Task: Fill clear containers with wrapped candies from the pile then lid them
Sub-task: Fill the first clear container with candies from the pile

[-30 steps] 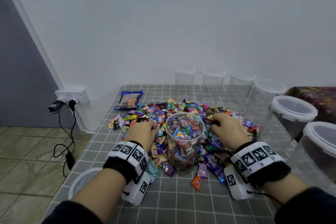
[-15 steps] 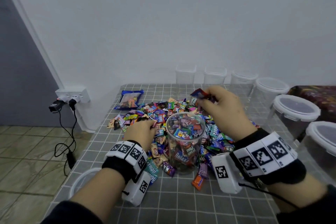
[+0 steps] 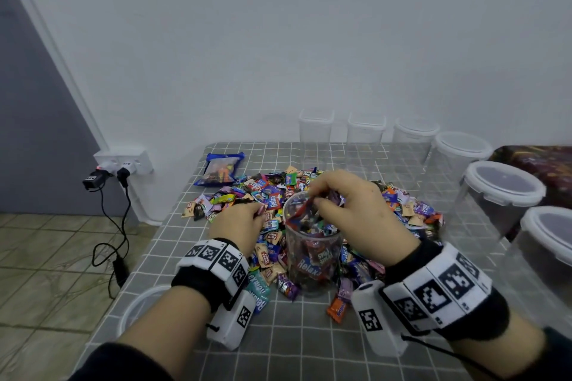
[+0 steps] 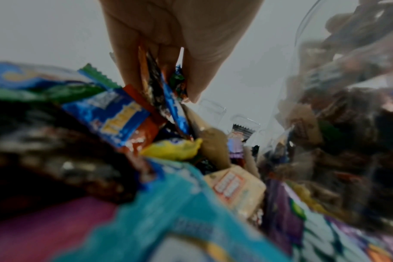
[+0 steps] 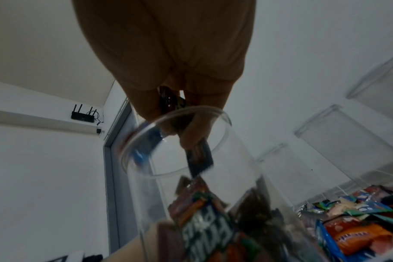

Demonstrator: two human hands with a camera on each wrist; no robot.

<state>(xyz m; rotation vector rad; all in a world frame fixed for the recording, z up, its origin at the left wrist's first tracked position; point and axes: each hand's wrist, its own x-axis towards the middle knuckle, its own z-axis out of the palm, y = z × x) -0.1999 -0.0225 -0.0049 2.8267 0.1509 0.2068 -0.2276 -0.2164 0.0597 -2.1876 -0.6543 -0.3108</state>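
Note:
A clear round container (image 3: 312, 257), mostly full of wrapped candies, stands upright on the grey checked table (image 3: 288, 337) at the front of the candy pile (image 3: 269, 192). My right hand (image 3: 315, 199) hovers over its mouth and pinches a few candies (image 5: 168, 99). In the right wrist view a dark wrapper (image 5: 200, 159) and a blurred blue one (image 5: 144, 150) show just inside the rim. My left hand (image 3: 258, 215) lies in the pile left of the container. In the left wrist view its fingers (image 4: 128, 70) pinch several wrappers (image 4: 159, 85).
Empty clear containers (image 3: 315, 139) line the back wall. Lidded ones (image 3: 503, 192) stand along the right side. A blue snack packet (image 3: 221, 168) lies at the back left. A loose round lid (image 3: 139, 309) sits at the front left table edge. A socket with cables (image 3: 123, 164) hangs on the left wall.
My right hand has lifted candies out of the pile on the container's right, carried them up and back, then come down over the container's mouth. The left hand has stayed in the pile.

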